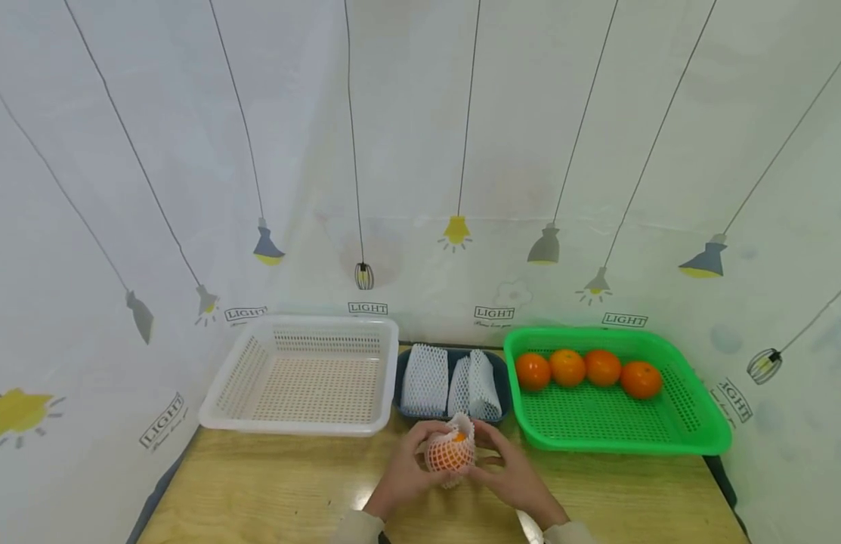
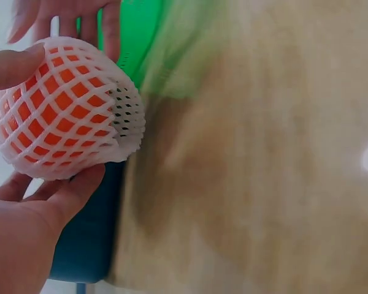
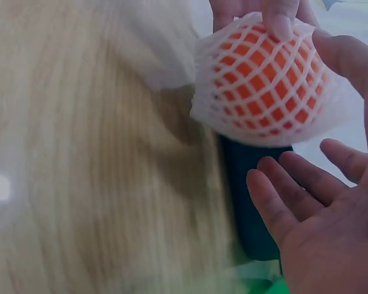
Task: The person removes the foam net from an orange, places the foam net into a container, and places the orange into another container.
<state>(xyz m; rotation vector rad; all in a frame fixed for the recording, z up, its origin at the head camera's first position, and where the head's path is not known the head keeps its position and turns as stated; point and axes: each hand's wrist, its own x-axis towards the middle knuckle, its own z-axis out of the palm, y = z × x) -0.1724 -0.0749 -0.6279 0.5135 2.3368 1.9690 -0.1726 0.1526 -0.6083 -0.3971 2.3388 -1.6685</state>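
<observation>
In the head view, an orange in a white foam net sleeve (image 1: 450, 455) is held low over the table's near middle. My left hand (image 1: 408, 470) grips it from the left side, thumb and fingers curled round the net, as the left wrist view shows on the netted orange (image 2: 58, 113). Loose netting stands out past the fruit at both ends. On the other side my right hand (image 3: 331, 226) has its thumb at the net's edge. Its other fingers are spread loosely, apart from the netted orange (image 3: 264, 79).
Behind the hands is a dark blue tray (image 1: 401, 389) with several folded white foam nets (image 1: 425, 381). To its left stands a white basket (image 1: 311, 428). A green basket (image 1: 624, 446) on the right holds several bare oranges (image 1: 602, 368). A patterned curtain (image 1: 420, 151) surrounds the wooden table (image 1: 257, 483).
</observation>
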